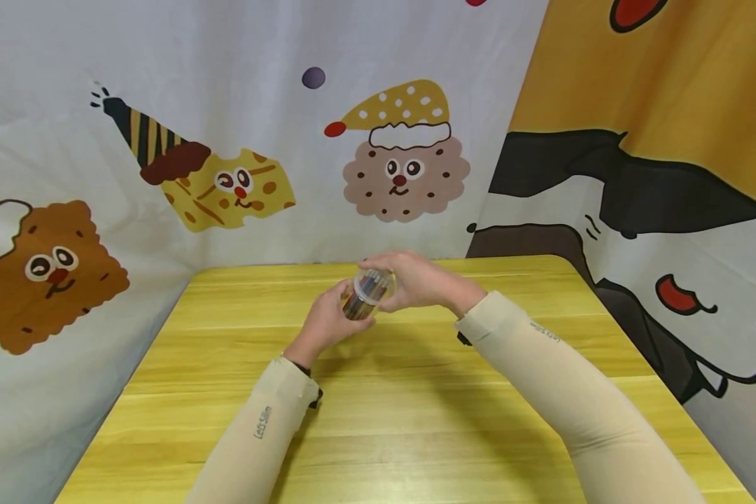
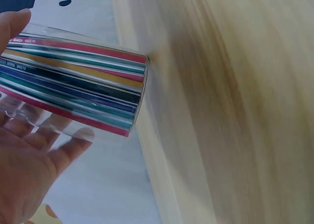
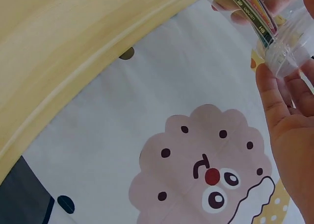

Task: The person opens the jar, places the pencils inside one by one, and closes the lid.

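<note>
My left hand [image 1: 325, 320] grips a clear plastic tube [image 1: 359, 302] around its body, holding it tilted over the far part of the table. Inside the tube stand several pencils [image 2: 73, 79], red, green, blue, black and yellow along their sides. In the left wrist view the thumb lies on one side of the tube and the fingers on the other. My right hand [image 1: 416, 281] holds the clear lid end [image 3: 288, 50] of the tube, its fingers curled about the rim. One dark pencil in the right wrist view is marked HB.
Below both hands spreads a yellow wood-grain table [image 1: 384, 434], its far edge just behind them. A white curtain [image 1: 252, 56] with printed cartoon snacks hangs behind it, and an orange and black printed cloth [image 1: 661, 91] is on the right.
</note>
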Demonstrator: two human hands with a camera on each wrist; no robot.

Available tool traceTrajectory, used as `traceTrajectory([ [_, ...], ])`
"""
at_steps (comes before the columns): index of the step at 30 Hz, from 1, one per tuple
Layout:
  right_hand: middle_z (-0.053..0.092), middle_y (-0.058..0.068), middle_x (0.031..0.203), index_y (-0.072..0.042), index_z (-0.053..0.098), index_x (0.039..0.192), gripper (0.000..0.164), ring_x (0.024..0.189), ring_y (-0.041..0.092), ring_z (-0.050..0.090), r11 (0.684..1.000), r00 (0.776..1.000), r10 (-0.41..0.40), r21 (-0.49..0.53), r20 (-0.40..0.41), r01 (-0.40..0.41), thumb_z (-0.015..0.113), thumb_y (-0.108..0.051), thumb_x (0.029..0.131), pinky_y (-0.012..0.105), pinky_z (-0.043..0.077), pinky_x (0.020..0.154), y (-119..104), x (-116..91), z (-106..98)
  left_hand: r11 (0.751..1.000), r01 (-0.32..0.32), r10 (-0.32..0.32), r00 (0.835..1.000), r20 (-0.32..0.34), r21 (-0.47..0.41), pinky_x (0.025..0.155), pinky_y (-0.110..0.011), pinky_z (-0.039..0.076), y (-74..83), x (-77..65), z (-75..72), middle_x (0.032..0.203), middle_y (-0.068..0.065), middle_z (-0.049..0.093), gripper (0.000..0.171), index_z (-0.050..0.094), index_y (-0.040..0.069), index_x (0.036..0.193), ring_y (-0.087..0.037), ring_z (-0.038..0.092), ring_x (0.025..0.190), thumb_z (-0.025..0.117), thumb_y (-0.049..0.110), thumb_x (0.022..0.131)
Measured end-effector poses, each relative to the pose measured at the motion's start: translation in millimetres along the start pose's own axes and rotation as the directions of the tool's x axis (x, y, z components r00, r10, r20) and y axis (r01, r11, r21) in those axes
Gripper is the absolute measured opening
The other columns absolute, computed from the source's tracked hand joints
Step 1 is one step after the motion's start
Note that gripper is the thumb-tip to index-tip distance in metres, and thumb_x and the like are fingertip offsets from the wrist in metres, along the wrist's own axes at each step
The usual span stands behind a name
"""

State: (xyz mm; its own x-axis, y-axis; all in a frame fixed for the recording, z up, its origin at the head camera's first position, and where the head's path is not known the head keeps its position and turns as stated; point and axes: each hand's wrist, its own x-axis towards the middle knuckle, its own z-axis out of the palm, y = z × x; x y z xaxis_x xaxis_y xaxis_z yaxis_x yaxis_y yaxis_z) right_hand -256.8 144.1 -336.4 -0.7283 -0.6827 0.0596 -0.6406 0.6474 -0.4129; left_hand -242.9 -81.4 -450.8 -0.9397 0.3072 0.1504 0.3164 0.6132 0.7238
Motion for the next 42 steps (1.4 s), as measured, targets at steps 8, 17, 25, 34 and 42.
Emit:
traceTrajectory([
  [8, 0.064, 0.004, 0.152, -0.019, 0.052, 0.16, 0.082, 0.129, 0.023, 0.066, 0.973, 0.997, 0.065, 0.223, -0.036, -0.055, 0.087, -0.021, 0.086, 0.047, 0.056, 0.111, 20.6, -18.4, 14.1, 0.959, -0.117, 0.143, 0.986, -0.085, 0.258, 0.092, -0.051, 0.058, 4.3, -5.7, -0.6, 0.124, -0.006, 0.076, 0.081, 0.062, 0.017, 0.148, -0.024, 0.072, 0.096, 0.092, 0.044, 0.078],
  [17, 0.066, 0.01, 0.144, -0.016, 0.052, 0.159, 0.081, 0.125, 0.028, 0.068, 0.887, 0.992, 0.075, 0.461, -0.105, -0.018, 0.087, -0.015, 0.086, 0.052, 0.056, 0.109, 35.8, -34.8, 28.0, 0.953, -0.173, 0.187, 0.982, -0.034, 0.249, 0.085, -0.044, 0.062, 15.5, -10.7, -11.9, 0.126, -0.009, 0.075, 0.083, 0.058, 0.014, 0.15, -0.024, 0.073, 0.098, 0.093, 0.035, 0.078],
  [25, 0.062, 0.011, 0.151, -0.01, 0.054, 0.157, 0.08, 0.13, 0.03, 0.064, 0.901, 0.995, -0.019, 0.43, -0.101, 0.061, 0.087, -0.001, 0.084, 0.051, 0.053, 0.115, 34.2, -41.0, 25.3, 0.967, -0.141, 0.109, 0.981, 0.158, 0.211, 0.083, -0.036, 0.062, 23.1, -10.7, -31.3, 0.124, -0.003, 0.076, 0.083, 0.057, 0.017, 0.153, -0.016, 0.073, 0.099, 0.091, 0.04, 0.081],
  [34, 0.057, 0.007, 0.155, -0.017, 0.047, 0.161, 0.081, 0.138, 0.032, 0.062, 0.876, 0.998, 0.005, 0.482, -0.056, 0.023, 0.088, -0.014, 0.09, 0.05, 0.05, 0.119, 31.5, -44.0, 25.1, 0.986, -0.109, 0.086, 0.981, 0.175, 0.122, 0.09, -0.04, 0.063, 23.3, -13.3, -32.2, 0.132, -0.006, 0.074, 0.087, 0.054, 0.017, 0.156, -0.022, 0.072, 0.109, 0.093, 0.039, 0.081],
  [42, 0.071, 0.008, 0.138, -0.025, 0.043, 0.164, 0.083, 0.107, 0.019, 0.074, 0.95, 0.996, 0.078, 0.306, -0.043, -0.061, 0.084, -0.041, 0.094, 0.041, 0.063, 0.095, 26.5, -47.4, 26.3, 0.957, -0.176, 0.152, 0.981, 0.119, 0.229, 0.09, -0.043, 0.063, 24.0, -15.5, -26.9, 0.132, -0.009, 0.075, 0.085, 0.057, 0.015, 0.153, -0.026, 0.075, 0.108, 0.093, 0.043, 0.08],
])
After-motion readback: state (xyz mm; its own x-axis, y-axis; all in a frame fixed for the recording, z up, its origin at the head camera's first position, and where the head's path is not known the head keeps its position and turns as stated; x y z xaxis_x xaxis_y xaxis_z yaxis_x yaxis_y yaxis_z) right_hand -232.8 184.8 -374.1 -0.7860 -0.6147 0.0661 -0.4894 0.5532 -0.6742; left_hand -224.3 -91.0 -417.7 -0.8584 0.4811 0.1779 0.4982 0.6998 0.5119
